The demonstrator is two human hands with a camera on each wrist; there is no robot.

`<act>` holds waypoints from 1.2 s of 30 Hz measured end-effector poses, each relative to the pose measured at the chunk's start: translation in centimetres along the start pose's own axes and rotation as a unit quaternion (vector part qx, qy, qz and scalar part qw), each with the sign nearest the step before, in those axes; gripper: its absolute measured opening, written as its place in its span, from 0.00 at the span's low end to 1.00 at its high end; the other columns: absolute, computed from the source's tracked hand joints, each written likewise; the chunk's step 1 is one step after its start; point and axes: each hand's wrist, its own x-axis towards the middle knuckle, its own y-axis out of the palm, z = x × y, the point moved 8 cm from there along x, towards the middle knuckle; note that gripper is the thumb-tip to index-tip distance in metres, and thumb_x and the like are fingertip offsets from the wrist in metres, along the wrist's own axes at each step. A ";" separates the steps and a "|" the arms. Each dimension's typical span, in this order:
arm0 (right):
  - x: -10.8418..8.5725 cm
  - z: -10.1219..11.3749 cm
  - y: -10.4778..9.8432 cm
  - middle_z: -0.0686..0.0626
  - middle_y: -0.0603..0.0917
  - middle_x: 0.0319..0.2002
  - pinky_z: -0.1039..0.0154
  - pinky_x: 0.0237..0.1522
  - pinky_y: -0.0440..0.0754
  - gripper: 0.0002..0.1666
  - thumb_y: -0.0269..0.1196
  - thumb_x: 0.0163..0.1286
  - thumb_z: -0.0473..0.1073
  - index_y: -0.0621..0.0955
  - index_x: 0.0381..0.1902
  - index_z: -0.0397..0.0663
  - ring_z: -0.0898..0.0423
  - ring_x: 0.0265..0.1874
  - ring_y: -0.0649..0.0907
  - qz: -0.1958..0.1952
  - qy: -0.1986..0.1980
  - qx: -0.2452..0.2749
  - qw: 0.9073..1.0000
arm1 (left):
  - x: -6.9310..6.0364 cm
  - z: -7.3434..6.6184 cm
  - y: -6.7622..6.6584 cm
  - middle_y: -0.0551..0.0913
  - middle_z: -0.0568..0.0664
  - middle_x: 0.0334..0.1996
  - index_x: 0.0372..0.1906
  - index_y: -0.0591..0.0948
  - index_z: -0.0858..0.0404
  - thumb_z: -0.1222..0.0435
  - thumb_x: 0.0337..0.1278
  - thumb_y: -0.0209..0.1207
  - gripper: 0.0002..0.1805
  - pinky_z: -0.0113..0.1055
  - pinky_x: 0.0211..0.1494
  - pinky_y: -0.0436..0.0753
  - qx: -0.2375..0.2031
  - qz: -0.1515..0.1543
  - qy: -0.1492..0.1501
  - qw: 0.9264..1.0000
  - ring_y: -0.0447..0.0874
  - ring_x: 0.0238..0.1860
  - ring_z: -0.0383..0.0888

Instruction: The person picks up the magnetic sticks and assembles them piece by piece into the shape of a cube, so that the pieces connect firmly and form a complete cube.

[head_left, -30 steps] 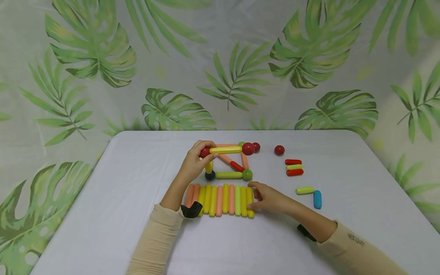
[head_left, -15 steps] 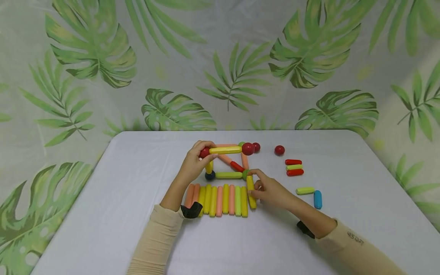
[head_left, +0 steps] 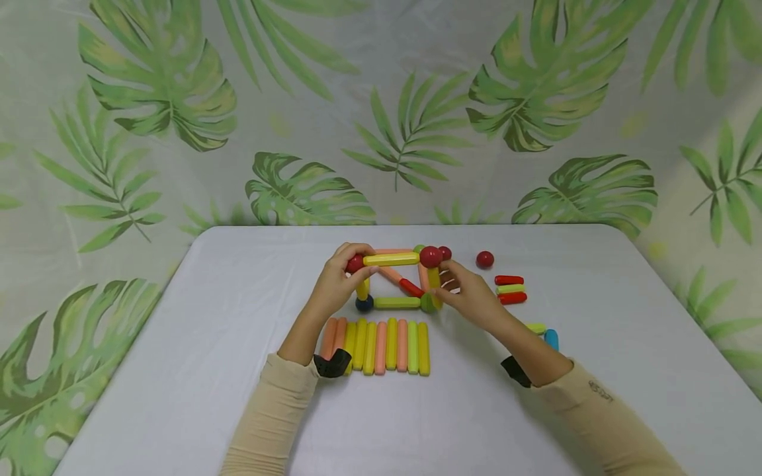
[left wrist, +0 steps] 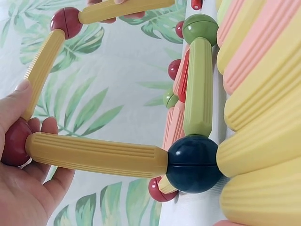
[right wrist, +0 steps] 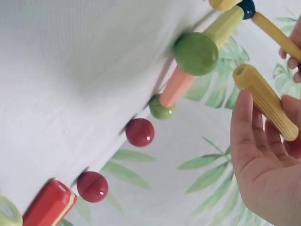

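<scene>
In the head view my left hand (head_left: 336, 283) grips the red ball (head_left: 354, 264) at a raised corner of a rod-and-ball frame. A yellow rod (head_left: 391, 259) runs from it to another red ball (head_left: 430, 256). Below, an upright yellow rod (left wrist: 99, 153) joins the gripped ball to a dark blue ball (left wrist: 194, 164). My right hand (head_left: 471, 294) pinches a loose-ended yellow rod (right wrist: 265, 101) near-upright under the right red ball. That rod's lower end is apart from the green ball (right wrist: 196, 53) in the right wrist view; whether its upper end is seated I cannot tell.
A row of yellow, pink and green rods (head_left: 381, 347) lies before the frame. To the right are short red and green rods (head_left: 509, 289), a blue rod (head_left: 551, 340) and a loose red ball (head_left: 485, 259). Pink and red rods (head_left: 401, 277) form part of the base.
My right hand has taken the rightmost yellow rod from the row and raised it, up and away, to beneath the right red ball. My left hand keeps its hold on the frame.
</scene>
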 end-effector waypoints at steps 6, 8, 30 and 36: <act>0.9 -0.5 0.1 0.45 0.76 0.44 0.58 0.43 0.78 0.16 0.61 0.62 0.40 0.72 0.47 0.44 0.49 0.43 0.77 -0.022 -0.013 0.035 0.999 | 0.2 1.3 0.2 0.71 0.55 0.45 0.50 0.72 0.62 0.63 0.53 0.60 0.19 0.38 0.43 0.77 -0.009 0.000 -0.001 1.000 0.72 0.43 0.47; 1.2 -0.7 0.1 0.46 0.76 0.43 0.57 0.44 0.77 0.15 0.61 0.62 0.39 0.72 0.46 0.44 0.50 0.43 0.77 -0.029 -0.021 0.040 0.999 | 0.1 1.3 0.1 0.69 0.54 0.48 0.53 0.69 0.60 0.61 0.54 0.60 0.22 0.38 0.45 0.76 -0.012 0.003 -0.004 1.000 0.71 0.45 0.46; 0.2 2.8 -1.4 0.40 0.74 0.49 0.55 0.45 0.76 0.28 0.59 0.60 0.30 0.64 0.57 0.44 0.47 0.45 0.76 -0.086 -0.128 0.034 0.987 | 0.0 0.3 -0.9 0.72 0.58 0.49 0.54 0.70 0.69 0.67 0.54 0.59 0.22 0.42 0.46 0.74 -0.013 0.057 -0.040 0.997 0.72 0.45 0.50; -0.7 4.8 -1.8 0.39 0.74 0.47 0.54 0.46 0.76 0.28 0.59 0.59 0.26 0.63 0.56 0.38 0.47 0.44 0.76 -0.080 -0.133 0.028 0.987 | 0.1 1.5 -0.9 0.72 0.53 0.49 0.53 0.71 0.63 0.61 0.53 0.60 0.23 0.40 0.46 0.74 -0.013 0.055 -0.033 0.998 0.72 0.44 0.47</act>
